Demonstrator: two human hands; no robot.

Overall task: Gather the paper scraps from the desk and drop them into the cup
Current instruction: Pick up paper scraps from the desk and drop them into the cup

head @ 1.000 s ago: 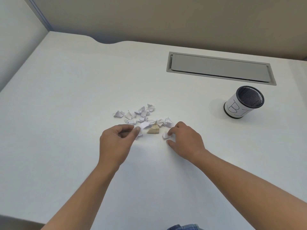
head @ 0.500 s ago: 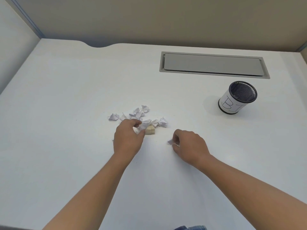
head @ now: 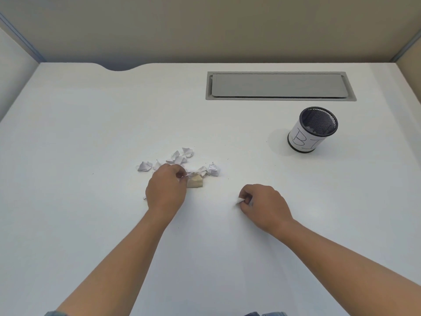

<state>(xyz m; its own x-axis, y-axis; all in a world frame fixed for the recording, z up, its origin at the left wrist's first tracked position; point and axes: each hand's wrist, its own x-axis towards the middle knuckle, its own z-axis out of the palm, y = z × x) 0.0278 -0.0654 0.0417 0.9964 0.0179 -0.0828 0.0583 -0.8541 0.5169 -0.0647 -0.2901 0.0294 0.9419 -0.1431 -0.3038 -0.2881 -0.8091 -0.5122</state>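
Checker: hands, pose?
Tagger: left hand [head: 166, 190] palm-down at the crumpled white paper scraps [head: 180, 159], fingers curled, pinching one beside the tan paper wad [head: 195, 182]. Right hand [head: 264, 205] apart from the pile, fingertips pinching a small white scrap [head: 241, 199].
Checker: cup?
Tagger: black mesh cup with white paper label [head: 305, 137] upright, far right on the white desk [head: 91, 133].

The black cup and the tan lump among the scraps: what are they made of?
Black mesh cup: apparently matte metal mesh, its inner wall finely perforated, wrapped in white handwritten paper. Tan lump: probably creased brownish paper; uncertain.
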